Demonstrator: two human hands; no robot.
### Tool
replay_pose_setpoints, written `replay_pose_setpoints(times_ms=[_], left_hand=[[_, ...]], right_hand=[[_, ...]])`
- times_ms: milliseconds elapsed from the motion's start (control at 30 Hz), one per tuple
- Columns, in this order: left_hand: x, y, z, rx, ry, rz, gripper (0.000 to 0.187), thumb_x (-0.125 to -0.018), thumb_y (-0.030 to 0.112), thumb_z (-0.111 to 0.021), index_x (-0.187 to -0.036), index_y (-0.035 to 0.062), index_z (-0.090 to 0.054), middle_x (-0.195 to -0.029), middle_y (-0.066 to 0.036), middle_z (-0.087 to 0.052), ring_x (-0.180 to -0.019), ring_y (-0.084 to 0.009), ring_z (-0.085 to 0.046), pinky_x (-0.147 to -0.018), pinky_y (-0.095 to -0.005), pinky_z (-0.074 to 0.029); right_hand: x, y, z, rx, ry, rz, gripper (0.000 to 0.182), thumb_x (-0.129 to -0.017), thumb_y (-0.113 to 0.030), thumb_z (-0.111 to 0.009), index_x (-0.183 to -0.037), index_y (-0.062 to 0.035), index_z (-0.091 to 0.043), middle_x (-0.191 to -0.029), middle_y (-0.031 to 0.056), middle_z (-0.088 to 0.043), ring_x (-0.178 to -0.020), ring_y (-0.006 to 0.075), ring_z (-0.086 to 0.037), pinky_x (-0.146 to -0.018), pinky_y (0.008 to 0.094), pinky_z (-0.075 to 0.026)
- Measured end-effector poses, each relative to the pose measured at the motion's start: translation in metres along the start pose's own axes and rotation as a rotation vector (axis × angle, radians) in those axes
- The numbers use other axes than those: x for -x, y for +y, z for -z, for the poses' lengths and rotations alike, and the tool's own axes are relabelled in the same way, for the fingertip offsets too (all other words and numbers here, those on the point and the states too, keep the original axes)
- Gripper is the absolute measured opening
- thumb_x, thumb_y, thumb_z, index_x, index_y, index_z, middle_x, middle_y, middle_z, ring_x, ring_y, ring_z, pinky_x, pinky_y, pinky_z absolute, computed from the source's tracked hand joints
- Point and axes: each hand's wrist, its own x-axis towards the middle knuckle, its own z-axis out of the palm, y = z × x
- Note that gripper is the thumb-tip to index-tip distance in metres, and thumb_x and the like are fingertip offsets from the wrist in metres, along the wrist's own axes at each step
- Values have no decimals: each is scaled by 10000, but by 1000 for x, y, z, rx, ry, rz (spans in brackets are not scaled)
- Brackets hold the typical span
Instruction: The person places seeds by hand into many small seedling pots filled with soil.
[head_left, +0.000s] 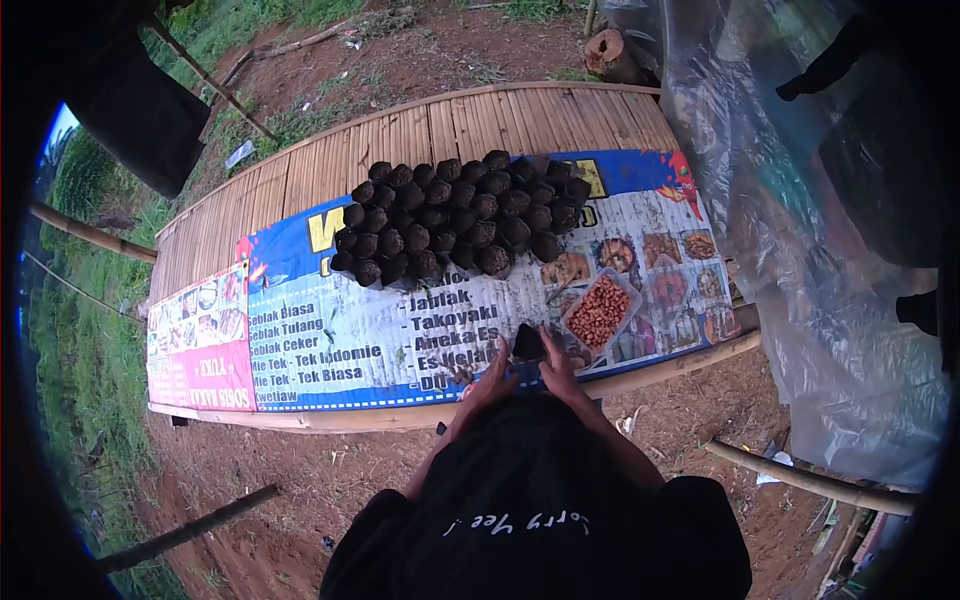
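Note:
A small black plastic seedling bag [528, 342] sits at the near edge of the banner-covered bamboo table, between my two hands. My right hand [556, 370] is at its right side, with the fingers against the black plastic. To the left of the bag is my left hand [490, 380], its fingers apart and a small gap showing between it and the bag. A clear plastic tub [632, 324] of reddish-brown seeds [600, 312] lies just beyond my right hand. Farther back, many filled black seedling bags [436, 215] stand upright, packed close together.
The printed banner [290, 330] covers much of the bamboo slat table [290, 190]. Clear plastic sheeting [720, 200] hangs at the right. Bamboo poles [810, 478] and a cut log [610, 55] surround the table on bare soil.

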Motion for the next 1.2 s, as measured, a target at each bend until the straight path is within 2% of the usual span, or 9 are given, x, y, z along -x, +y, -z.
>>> replay_pose_setpoints(times_ms=[100, 233, 300, 400, 500, 833, 1000, 1100, 1200], left_hand=[[1, 12, 9, 23, -150, 114, 925, -910, 157, -558, -1533, 46, 116, -1410, -301, -437, -1303, -371, -466, -1074, -383, -372], [-5, -20, -4, 94, -19, -7, 917, -859, 123, -583, -1542, 29, 22, -1327, -363, -474, -1223, -454, -506, -1026, -437, -407], [-9, -31, -5, -40, 241, -129, 874, -874, 142, -587, -1539, 18, -34, -1214, -344, -554, -1124, -458, -564, -961, -458, -441], [5, 24, 22, 139, 320, 129, 729, -892, 187, -616, -1489, 19, -233, -1105, -305, -615, -983, -458, -619, -861, -494, -478], [-2, 46, 30, -40, 379, 216, 547, -889, 224, -654, -1344, 25, -422, -1028, -262, -646, -873, -433, -650, -773, -507, -505], [-19, 56, 38, -395, 491, -136, 128, -873, 163, -637, -909, 41, -626, -849, -163, -645, -764, -367, -634, -687, -478, -497], [-25, 61, 41, -422, 550, -175, 75, -871, 126, -631, -888, 58, -657, -846, -129, -653, -761, -344, -628, -711, -451, -472], [-27, 59, 38, -400, 555, -209, 96, -887, 140, -606, -872, 56, -651, -814, -125, -641, -750, -333, -623, -729, -450, -449], [-26, 59, 28, -389, 565, -205, 73, -872, 117, -630, -874, 49, -656, -826, -118, -653, -766, -325, -627, -740, -439, -444]], right_hand=[[3, 4, -3, -26, -30, -143, 759, -773, 104, -444, -1506, -11, -285, -1403, 246, -486, -1327, 275, -482, -1078, 332, -381], [4, -3, -3, -283, -126, -124, 703, -839, 140, -394, -1512, 15, -232, -1467, 224, -411, -1383, 265, -392, -1151, 341, -281], [-4, -17, 5, -98, 80, -144, 488, -925, -1, -507, -1402, 3, -405, -1248, 201, -601, -1157, 272, -601, -985, 382, -466], [-23, -66, 17, 227, 49, -313, 381, -943, -285, -617, -1189, -6, -537, -920, 169, -685, -852, 321, -680, -749, 442, -523], [-31, -70, 9, 534, 36, -177, 514, -884, -497, -639, -1011, -2, -594, -744, 182, -657, -707, 394, -649, -649, 485, -501], [-41, -52, 10, 710, -91, -174, 345, -837, -299, -645, -878, 44, -631, -767, 264, -656, -756, 449, -651, -698, 514, -523], [-31, -62, 6, 529, 80, -27, 261, -893, -242, -569, -807, 1, -609, -712, 243, -627, -727, 438, -643, -644, 516, -484], [-35, -53, 15, 409, 157, -184, 209, -889, -212, -565, -831, -16, -608, -738, 266, -631, -734, 462, -625, -639, 534, -478], [-30, -60, 11, 491, 41, -92, 205, -906, -209, -553, -821, -28, -598, -743, 258, -631, -736, 461, -620, -619, 533, -467]])
